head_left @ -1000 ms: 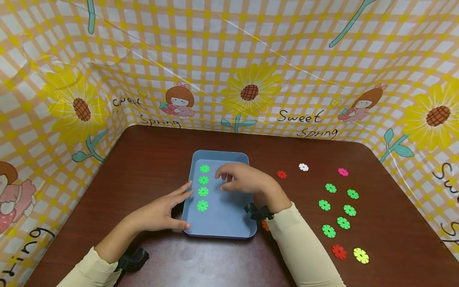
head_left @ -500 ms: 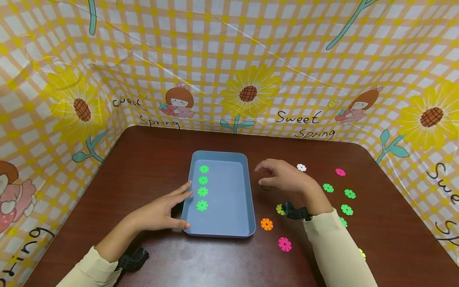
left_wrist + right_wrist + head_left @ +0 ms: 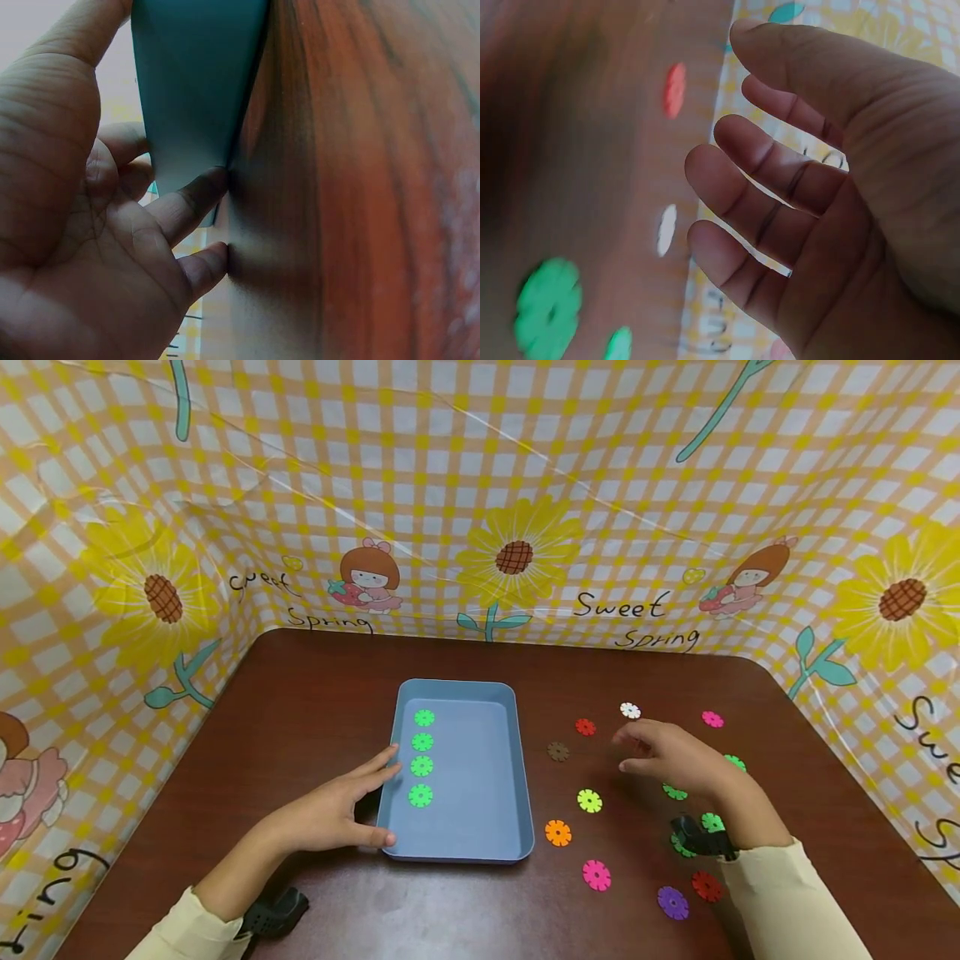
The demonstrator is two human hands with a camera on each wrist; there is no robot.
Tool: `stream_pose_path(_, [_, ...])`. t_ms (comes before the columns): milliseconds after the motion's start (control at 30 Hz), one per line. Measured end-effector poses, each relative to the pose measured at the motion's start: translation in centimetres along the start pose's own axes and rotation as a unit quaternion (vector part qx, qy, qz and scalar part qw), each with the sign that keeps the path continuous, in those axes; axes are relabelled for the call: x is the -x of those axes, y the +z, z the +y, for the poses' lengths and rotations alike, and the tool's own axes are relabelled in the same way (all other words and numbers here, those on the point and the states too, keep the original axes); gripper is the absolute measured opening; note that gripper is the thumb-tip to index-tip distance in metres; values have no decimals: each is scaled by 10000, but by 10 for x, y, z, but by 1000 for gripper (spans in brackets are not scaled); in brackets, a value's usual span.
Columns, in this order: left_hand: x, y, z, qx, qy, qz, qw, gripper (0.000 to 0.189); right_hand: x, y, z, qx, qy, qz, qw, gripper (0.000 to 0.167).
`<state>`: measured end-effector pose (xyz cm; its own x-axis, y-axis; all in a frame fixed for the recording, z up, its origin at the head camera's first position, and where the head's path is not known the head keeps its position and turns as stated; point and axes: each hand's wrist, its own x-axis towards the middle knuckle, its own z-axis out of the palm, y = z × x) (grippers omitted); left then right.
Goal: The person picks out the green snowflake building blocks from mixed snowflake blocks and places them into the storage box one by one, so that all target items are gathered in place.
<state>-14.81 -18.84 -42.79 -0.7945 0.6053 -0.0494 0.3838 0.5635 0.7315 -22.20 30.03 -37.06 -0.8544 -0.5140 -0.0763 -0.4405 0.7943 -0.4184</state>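
Note:
A blue-grey tray (image 3: 476, 777) lies on the table with a column of several green notched discs (image 3: 422, 742) along its left side. My left hand (image 3: 330, 817) spreads its fingers along the tray's left edge; in the left wrist view, the fingertips are right at the tray's side wall (image 3: 195, 75). To the right of the tray, my right hand (image 3: 678, 762) is above the table among loose discs, its fingers loosely bent and holding nothing. Nearest its fingertips is a white disc (image 3: 630, 711). More green discs (image 3: 675, 792) lie partly hidden beneath this hand and wrist.
Loose discs of the same shape surround the right arm: red (image 3: 586, 727), brown (image 3: 558, 751), yellow (image 3: 589, 801), orange (image 3: 558, 832), pink (image 3: 597, 875) and purple (image 3: 672, 902). A checked, sunflower-printed cloth (image 3: 420, 468) rises around the table's back and sides.
My right hand has left the space over the tray and moved right, above the loose discs, uncovering the brown, yellow and orange ones. The left hand stays at the tray's edge.

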Motion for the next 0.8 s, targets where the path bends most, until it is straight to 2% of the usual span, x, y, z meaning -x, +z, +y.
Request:
stream_pose_path(267, [1, -1, 1, 51, 8, 6, 10000, 99, 32, 4, 18, 76, 216, 152, 9996, 31])
stream_pose_path(433, [1, 0, 1, -17, 12, 3, 10000, 99, 47, 4, 32, -80, 314, 59, 9995, 30])
stream_pose_path(800, [0, 0, 0, -4, 29, -11, 10000, 98, 58, 8, 60, -336, 479, -78, 9983, 31])
